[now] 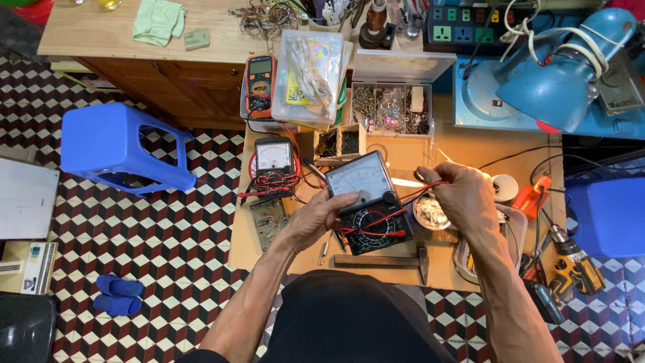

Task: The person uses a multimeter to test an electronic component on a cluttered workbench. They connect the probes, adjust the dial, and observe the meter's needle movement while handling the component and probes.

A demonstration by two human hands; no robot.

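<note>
Black-cased analog multimeter is the reference item, held tilted just above the wooden worktop. Nearest the wearer, both bare forearms rise from the bottom edge and converge on it. Left hand sits at the meter's left side, wrist bent, thumb laid on the face near the dial and fingers curled beneath, grasping the case. Right hand is raised at the meter's right, knuckles up, fingers pinched closed on the red test lead, which runs back across the meter's lower face. Below the meter a hammer lies flat on the worktop. Left of the meter stands a smaller white-faced meter. Beyond the meter an open parts box holds small hardware; farther right a blue lamp leans over.
</note>
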